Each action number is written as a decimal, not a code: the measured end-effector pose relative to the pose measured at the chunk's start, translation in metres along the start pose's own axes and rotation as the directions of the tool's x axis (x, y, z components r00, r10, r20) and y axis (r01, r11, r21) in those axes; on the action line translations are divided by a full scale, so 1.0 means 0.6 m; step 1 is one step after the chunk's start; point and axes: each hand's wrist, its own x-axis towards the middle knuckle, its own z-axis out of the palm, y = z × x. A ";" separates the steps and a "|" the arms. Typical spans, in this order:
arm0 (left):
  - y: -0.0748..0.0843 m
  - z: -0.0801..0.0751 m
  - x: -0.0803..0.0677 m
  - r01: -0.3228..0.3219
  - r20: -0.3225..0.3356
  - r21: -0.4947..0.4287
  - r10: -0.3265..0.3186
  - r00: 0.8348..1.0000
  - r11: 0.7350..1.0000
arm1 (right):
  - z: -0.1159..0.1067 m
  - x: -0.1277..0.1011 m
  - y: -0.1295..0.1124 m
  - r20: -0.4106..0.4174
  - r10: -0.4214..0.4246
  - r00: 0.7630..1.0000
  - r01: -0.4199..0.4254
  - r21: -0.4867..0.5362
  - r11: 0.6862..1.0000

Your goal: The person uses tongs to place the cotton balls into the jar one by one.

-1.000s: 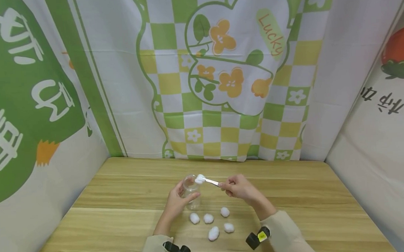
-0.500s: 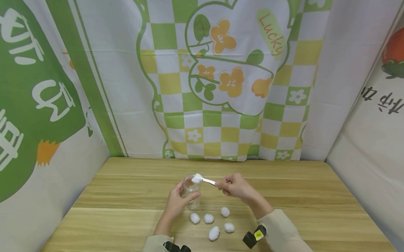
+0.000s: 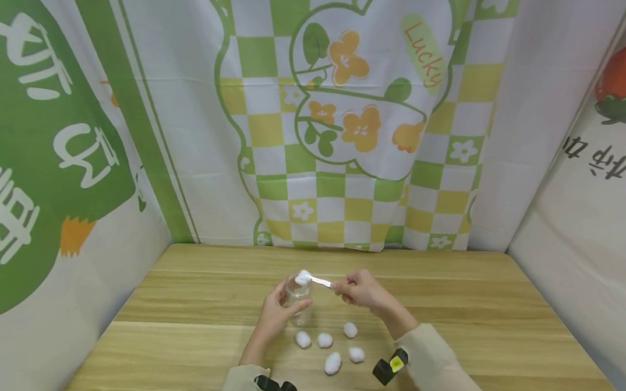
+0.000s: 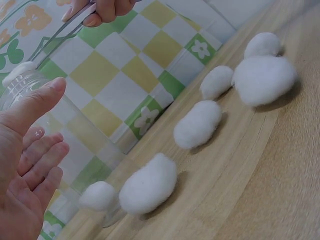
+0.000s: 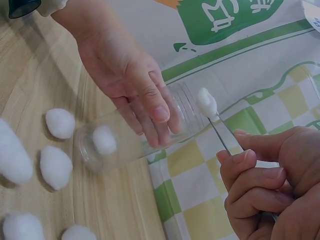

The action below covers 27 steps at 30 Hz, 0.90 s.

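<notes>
My left hand holds a clear jar upright on the table, thumb on the near side and fingers behind it. My right hand pinches metal tweezers with curled fingers. Between the tweezer tips is a cotton ball, right at the jar's open mouth. Through the clear wall, another cotton ball shows at the jar's bottom, apparently inside. Several loose cotton balls lie on the table in front of the jar, between the two forearms.
The wooden table runs back to a checked green and yellow cloth hanging behind it. White printed cloths stand at both sides. Each sleeve carries a black wrist camera.
My right hand has moved slightly left, bringing the tweezers and cotton ball from the jar's right rim to over its mouth. My left hand and the jar stay nearly still.
</notes>
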 end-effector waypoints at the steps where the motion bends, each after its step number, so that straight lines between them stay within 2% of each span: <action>1: 0.000 0.000 0.000 -0.003 -0.001 -0.003 0.003 1.000 1.000 | 0.000 0.000 0.000 0.001 -0.004 1.000 0.004 -0.004 1.000; 6: 0.001 0.002 0.001 -0.007 -0.012 -0.011 0.006 1.000 1.000 | 0.001 0.000 0.000 0.009 -0.021 1.000 0.021 -0.014 1.000; 27: 0.004 0.000 -0.001 0.018 -0.001 0.000 -0.018 1.000 1.000 | 0.002 -0.002 -0.001 0.030 0.025 0.999 -0.025 0.005 1.000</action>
